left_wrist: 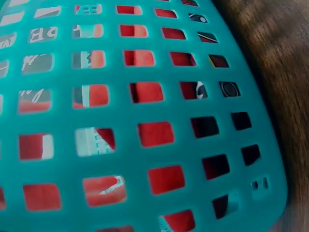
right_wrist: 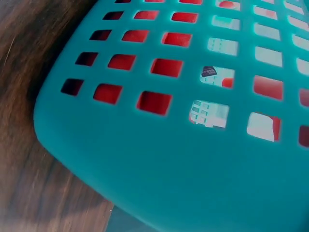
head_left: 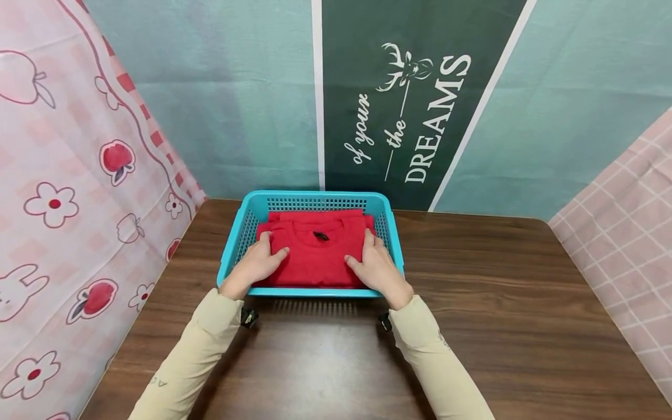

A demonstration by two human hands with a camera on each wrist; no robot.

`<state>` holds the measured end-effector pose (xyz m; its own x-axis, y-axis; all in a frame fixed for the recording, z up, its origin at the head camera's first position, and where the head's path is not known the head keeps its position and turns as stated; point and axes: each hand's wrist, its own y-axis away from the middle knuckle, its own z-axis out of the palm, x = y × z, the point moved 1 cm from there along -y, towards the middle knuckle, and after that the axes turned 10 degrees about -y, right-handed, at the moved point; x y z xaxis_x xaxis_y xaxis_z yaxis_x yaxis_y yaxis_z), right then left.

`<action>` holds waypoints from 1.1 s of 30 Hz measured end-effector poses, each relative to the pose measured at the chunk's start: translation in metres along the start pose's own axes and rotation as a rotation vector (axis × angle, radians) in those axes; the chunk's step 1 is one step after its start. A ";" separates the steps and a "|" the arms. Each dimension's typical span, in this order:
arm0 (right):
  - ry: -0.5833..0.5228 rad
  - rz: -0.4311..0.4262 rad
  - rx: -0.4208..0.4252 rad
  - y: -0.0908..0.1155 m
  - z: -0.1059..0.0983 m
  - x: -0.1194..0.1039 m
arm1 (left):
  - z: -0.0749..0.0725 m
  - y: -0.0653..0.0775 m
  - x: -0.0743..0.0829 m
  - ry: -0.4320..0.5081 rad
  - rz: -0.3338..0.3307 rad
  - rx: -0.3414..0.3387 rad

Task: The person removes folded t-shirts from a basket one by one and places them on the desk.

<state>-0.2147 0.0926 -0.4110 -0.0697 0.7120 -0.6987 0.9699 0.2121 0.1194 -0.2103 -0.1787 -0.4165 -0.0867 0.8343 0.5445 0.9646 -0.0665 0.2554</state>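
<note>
A folded red T-shirt (head_left: 317, 262), its dark neck label showing, lies over more folded red cloth (head_left: 315, 216) inside a turquoise plastic basket (head_left: 320, 292). My left hand (head_left: 257, 262) reaches over the front left of the basket and holds the shirt's left side, thumb on top. At the opposite side my right hand (head_left: 375, 265) holds the shirt likewise, its thumb on the red fabric. The other fingers are partly hidden at the edges. Both wrist views face the perforated basket wall (left_wrist: 159, 108), (right_wrist: 159, 140), with red cloth behind its holes; neither shows a hand.
The basket stands on a brown wooden table (head_left: 488, 303), near the back edge. Behind it hangs a green curtain (head_left: 252, 105) with white lettering. Patterned pink cloths (head_left: 89, 204), (head_left: 630, 233) border the table on the left and right.
</note>
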 end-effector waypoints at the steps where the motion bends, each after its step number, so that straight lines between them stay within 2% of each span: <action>1: -0.004 0.007 -0.004 0.000 0.001 0.000 | 0.000 0.000 0.000 -0.008 0.007 -0.011; 7: -0.036 0.055 -0.037 -0.004 0.001 0.001 | 0.002 -0.001 0.002 -0.043 0.077 -0.055; 10: -0.074 0.065 -0.043 -0.006 0.000 0.002 | 0.002 -0.002 0.001 -0.010 0.098 -0.065; 14: -0.130 0.065 -0.038 -0.008 -0.001 0.002 | 0.002 -0.002 -0.001 0.042 0.091 -0.062; 25: -0.203 0.048 -0.008 -0.012 -0.001 0.003 | 0.002 -0.003 -0.001 0.018 0.089 -0.059; 33: -0.242 0.021 -0.020 -0.014 -0.002 0.003 | -0.001 -0.002 0.004 0.055 0.076 -0.064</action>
<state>-0.2287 0.0931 -0.4133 0.0104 0.5354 -0.8445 0.9657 0.2139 0.1475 -0.2131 -0.1759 -0.4148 -0.0295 0.7943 0.6068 0.9512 -0.1642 0.2612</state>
